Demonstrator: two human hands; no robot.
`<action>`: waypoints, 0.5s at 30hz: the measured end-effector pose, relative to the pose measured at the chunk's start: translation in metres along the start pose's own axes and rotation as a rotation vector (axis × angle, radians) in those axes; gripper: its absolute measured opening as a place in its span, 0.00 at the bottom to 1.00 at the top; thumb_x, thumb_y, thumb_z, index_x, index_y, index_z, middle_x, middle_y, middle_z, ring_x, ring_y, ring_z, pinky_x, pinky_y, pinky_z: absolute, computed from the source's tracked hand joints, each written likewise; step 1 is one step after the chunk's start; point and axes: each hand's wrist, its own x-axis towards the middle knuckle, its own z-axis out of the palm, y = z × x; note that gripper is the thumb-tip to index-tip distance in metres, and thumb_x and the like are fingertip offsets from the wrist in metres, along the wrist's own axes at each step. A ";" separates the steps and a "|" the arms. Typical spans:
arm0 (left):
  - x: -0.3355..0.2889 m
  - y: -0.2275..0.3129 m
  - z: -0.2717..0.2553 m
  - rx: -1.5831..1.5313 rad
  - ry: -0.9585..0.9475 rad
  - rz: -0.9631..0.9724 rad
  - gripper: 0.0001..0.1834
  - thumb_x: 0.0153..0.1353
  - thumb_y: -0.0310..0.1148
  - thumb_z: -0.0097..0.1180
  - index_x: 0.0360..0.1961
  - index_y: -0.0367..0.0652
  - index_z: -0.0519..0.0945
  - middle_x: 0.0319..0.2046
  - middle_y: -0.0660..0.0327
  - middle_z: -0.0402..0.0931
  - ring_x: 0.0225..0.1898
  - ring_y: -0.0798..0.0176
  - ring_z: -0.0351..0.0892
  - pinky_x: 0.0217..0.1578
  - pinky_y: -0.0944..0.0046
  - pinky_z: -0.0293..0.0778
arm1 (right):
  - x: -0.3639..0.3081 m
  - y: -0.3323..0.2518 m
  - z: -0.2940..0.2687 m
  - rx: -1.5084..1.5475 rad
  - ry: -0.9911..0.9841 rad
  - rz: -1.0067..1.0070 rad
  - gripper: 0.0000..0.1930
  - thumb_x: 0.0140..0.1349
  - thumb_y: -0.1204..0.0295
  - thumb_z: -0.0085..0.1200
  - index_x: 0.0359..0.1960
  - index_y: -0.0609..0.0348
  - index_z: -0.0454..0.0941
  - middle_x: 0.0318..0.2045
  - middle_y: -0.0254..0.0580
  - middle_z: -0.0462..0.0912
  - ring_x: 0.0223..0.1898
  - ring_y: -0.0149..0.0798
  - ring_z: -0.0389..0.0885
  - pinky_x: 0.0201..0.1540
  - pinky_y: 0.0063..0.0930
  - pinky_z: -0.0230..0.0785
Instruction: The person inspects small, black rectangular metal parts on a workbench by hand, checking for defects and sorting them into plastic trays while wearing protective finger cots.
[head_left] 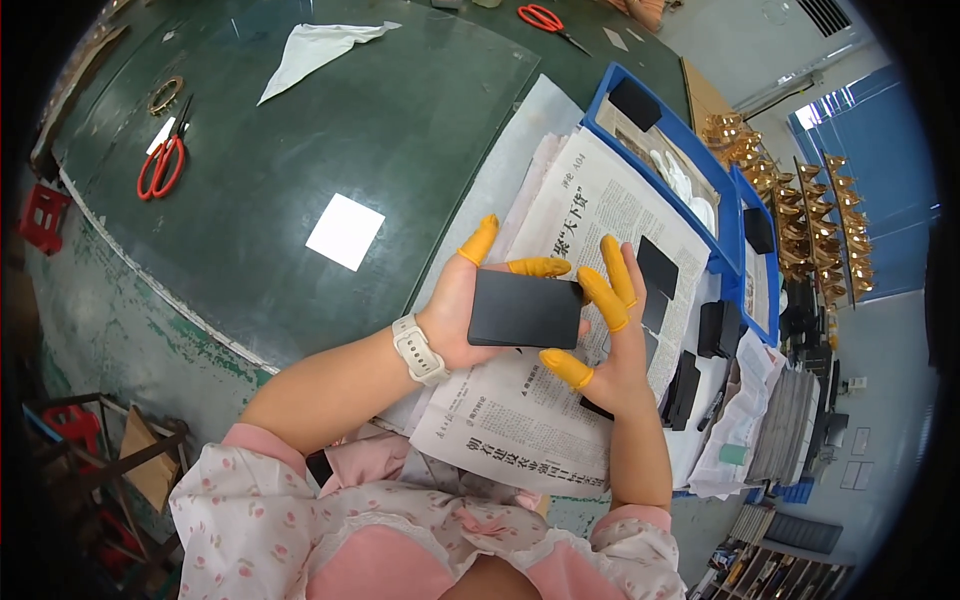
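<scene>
My left hand [450, 312] is closed around a flat black rectangular piece [525, 308], held level above the newspaper; its exact kind I cannot tell. Yellow finger cots cover several fingertips on both hands. At the piece's right edge is my right hand [625, 368], its fingers and thumb spread apart; whether a fingertip touches the edge is hard to see. Beneath both hands lie spread newspaper sheets [490, 425]. More flat black pieces [657, 268] rest on the paper just beyond my right hand, and thicker black pieces [682, 390] stand to its right.
Blue trays [722, 240] at the right hold black pieces and white gloves [678, 180]. On the green table [250, 220] lie red-handled scissors [163, 165], a white square [345, 232] and a white cloth [320, 55]. More red scissors [541, 17] lie farther back. Gold-coloured parts [800, 200] hang on racks.
</scene>
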 end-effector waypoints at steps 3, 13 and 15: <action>0.001 0.000 0.004 -0.066 0.056 0.005 0.52 0.67 0.76 0.36 0.65 0.33 0.71 0.60 0.39 0.75 0.60 0.41 0.79 0.64 0.43 0.72 | -0.002 -0.003 0.000 0.097 0.030 0.019 0.49 0.48 0.55 0.77 0.72 0.53 0.68 0.76 0.58 0.59 0.78 0.63 0.49 0.75 0.61 0.47; -0.001 0.003 -0.003 -0.123 -0.015 0.003 0.52 0.68 0.74 0.36 0.65 0.28 0.70 0.63 0.29 0.69 0.62 0.23 0.72 0.67 0.33 0.64 | -0.102 -0.016 -0.044 -0.381 -0.245 0.122 0.26 0.56 0.56 0.68 0.54 0.56 0.82 0.56 0.38 0.84 0.70 0.56 0.68 0.73 0.68 0.47; 0.001 0.003 -0.003 -0.128 -0.019 -0.008 0.52 0.68 0.74 0.37 0.66 0.29 0.70 0.64 0.29 0.68 0.62 0.23 0.71 0.67 0.33 0.64 | -0.123 -0.018 -0.040 -0.352 -0.256 0.151 0.27 0.56 0.56 0.68 0.54 0.57 0.81 0.57 0.39 0.83 0.70 0.56 0.68 0.73 0.68 0.47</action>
